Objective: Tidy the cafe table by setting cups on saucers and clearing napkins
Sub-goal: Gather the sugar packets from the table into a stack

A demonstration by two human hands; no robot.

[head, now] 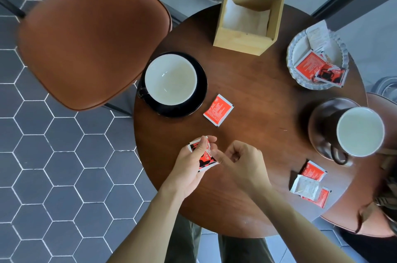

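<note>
My left hand (pixel 189 166) grips a red, black and white sachet (pixel 204 158) near the front left edge of the round wooden table (pixel 257 95). My right hand (pixel 238 159) is beside it, fingers curled, a fingertip touching the sachet. A white-lined black cup (pixel 170 79) sits on a black saucer (pixel 199 90) at the left. A second dark cup (pixel 348 129) stands on the bare table at the right. One red sachet (pixel 218 110) lies near the saucer. More sachets (pixel 311 185) lie at the front right.
A wooden napkin holder (pixel 247 24) with napkins stands at the back. A glass dish (pixel 294 65) at the back right holds sachets and paper. A brown chair (pixel 90 32) is at the left, another seat (pixel 378 215) with a bag at the right.
</note>
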